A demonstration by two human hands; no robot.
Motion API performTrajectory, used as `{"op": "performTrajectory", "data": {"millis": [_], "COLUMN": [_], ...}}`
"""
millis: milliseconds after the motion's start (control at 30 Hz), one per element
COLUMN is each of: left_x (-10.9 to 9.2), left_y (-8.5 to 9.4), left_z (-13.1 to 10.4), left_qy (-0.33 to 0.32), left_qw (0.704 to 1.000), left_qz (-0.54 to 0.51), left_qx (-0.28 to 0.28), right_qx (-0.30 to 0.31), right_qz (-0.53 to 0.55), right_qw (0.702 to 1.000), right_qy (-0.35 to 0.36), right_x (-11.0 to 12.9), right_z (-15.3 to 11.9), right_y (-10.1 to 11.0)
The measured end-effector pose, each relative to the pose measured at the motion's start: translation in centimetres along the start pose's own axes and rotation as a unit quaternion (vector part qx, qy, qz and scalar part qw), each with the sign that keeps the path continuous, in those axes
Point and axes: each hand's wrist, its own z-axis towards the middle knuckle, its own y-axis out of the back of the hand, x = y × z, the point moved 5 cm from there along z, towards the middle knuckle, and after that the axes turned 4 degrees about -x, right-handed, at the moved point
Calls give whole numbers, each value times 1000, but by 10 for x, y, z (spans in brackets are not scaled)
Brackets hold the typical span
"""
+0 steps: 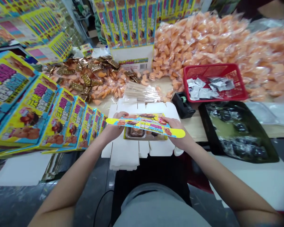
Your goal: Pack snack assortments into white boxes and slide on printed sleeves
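Note:
A printed yellow and blue cardboard box (148,125) is in front of me, its long flap lifted. My left hand (115,128) is closed on the box's left end. At the opposite end my right hand (178,134) grips the box near the flap, with its fingers partly hidden. Below the flap, a clear plastic tray (134,133) with brown contents shows inside the box. Flattened white cartons (124,156) lie in a stack under the box and both hands.
Printed boxes (59,119) line the left side. Behind lie wrapped skewers (142,92), gold packets (86,78) and bagged orange pieces (191,41). To the right are a black tape dispenser (186,110), a red basket (215,67) of sachets and a black tray (209,132) of wrapped dark items.

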Motion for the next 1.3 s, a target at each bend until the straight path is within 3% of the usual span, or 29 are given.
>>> {"op": "performTrajectory", "data": {"millis": [100,167,233,333,400,467,533,600,667,733,833,967,1067,1167,1300], "left_x": [0,-2,1,9,7,3,5,11,18,23,23,20,18,17,14], "left_y": [-8,-20,-33,-42,-38,-26,-16,-14,-17,-23,-31,-33,-32,-35,-41], "left_z": [-27,-56,-85,-105,-97,-75,-47,-25,-13,-9,-13,-21,-23,-24,-24], "left_qy": [-20,-68,-96,-65,-52,-24,45,143,223,258,267,272,258,247,241], "left_qw": [1000,995,991,992,995,995,983,958,929,910,897,895,898,903,910], "left_qz": [-12,-29,16,52,4,-82,-173,-247,-296,-324,-349,-351,-353,-347,-330], "left_qx": [18,62,95,96,86,59,44,36,7,-33,-48,-44,-49,-48,-69], "right_qx": [6,21,42,63,53,24,8,34,94,94,45,152,183,149,76], "right_qz": [-16,-24,-30,-26,-2,41,91,148,218,265,193,49,48,17,-115], "right_qw": [1000,999,998,995,995,995,995,986,964,950,975,987,979,984,990], "right_qy": [-1,12,34,67,87,88,30,-63,-123,-137,-104,-23,-70,-91,17], "right_x": [-5,-7,-10,-14,-11,-6,-6,-12,-18,-23,-21,5,13,14,19], "right_z": [-17,-35,-56,-73,-65,-43,-14,12,30,45,67,98,111,108,78], "right_y": [-7,-12,-16,-18,-12,-3,6,11,15,30,63,72,67,64,58]}}
